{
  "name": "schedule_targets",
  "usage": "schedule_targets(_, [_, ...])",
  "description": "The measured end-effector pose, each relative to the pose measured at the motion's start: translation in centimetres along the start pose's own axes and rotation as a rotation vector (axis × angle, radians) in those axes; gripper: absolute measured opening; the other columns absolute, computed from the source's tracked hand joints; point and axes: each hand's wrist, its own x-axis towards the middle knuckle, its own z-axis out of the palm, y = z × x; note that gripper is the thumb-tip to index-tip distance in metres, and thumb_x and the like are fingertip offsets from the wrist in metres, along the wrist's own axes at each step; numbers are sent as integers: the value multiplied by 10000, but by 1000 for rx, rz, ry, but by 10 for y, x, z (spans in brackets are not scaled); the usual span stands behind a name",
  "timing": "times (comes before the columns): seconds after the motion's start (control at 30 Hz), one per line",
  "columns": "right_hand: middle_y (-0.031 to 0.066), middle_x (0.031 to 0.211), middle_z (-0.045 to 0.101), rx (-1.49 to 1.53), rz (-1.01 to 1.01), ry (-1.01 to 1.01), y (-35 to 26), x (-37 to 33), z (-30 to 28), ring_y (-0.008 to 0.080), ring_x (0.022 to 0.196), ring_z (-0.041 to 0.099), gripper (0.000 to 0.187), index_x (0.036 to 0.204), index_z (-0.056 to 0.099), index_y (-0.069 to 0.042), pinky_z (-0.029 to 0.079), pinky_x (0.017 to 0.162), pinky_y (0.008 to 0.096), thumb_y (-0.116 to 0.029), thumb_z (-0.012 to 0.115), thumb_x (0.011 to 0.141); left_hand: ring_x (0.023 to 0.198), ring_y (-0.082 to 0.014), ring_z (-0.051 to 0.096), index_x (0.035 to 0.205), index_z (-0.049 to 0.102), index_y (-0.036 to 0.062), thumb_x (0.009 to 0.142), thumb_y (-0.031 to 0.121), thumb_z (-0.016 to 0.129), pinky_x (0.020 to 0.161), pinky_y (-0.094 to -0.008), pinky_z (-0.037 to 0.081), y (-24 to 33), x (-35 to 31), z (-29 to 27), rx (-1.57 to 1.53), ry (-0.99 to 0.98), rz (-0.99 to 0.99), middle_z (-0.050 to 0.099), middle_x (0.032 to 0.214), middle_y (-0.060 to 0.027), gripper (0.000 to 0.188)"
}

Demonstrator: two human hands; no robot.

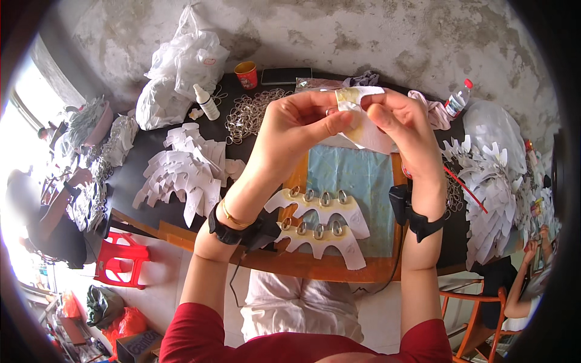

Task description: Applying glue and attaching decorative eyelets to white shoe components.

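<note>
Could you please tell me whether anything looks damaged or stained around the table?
Yellowish stains, possibly glue, mark the white piece between the left hand and right hand, standing out against its pale surface. Behind the table, the wall has grey-brown blotches, so its finish looks worn.

Strips (325, 240) on board (315, 273), cup (246, 77) behind

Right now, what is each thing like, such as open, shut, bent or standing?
Held paper: bent, pinched by the left hand and right hand
Two cut papers: lying on the blue sheet, with metal rings on them
Ring pile: heaped loosely
Cup: upright, open on top
Water bottle: red cap on
White bottle: standing; can't tell if closed
</note>
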Motion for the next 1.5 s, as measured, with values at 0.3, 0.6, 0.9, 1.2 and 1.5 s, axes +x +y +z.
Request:
schedule_targets(0.3, [23,709,600,-283,-120,171,5,-2,21,38,634,501,213,866,621,10,397,552,205,-202,598,851,818,-95,604,1004,626,-12,779,44,670,752,-213,481,4,-1,4,147,41,68,650,905,-58,236])
schedule_targets(0.6, [1,755,587,-237,-164,233,16,-1,31,61,665,523,340,911,595,-29,420,552,233,-362,538,879,801,-92,600,1026,624,17,814,67,632,705,-203,484,-1,3,-5,-26,-32,25,650,903,-53,218])
schedule_targets(0.9, [-19,721,599,-107,70,56,-5,-4,7,-1,585,481,261,887,625,-10,366,476,155,-266,621,835,805,-110,612,986,627,43,823,43,618,707,-229,499,-4,2,-3,-151,41,36,648,925,-66,163])
schedule_targets(1.2, [-7,700,592,-257,-170,131,9,3,20,7,598,473,155,805,619,20,386,525,161,-135,617,797,818,-88,590,995,617,36,858,107,588,724,-204,484,-4,5,-7,-275,-9,-60,635,935,-40,157])
schedule_targets(1.5, [13,830,613,68,110,13,5,2,5,77,726,555,549,975,612,-24,415,597,199,-545,505,841,776,-65,560,1021,569,35,817,83,639,710,-193,444,-3,6,-10,-154,15,-18,614,866,-3,221])
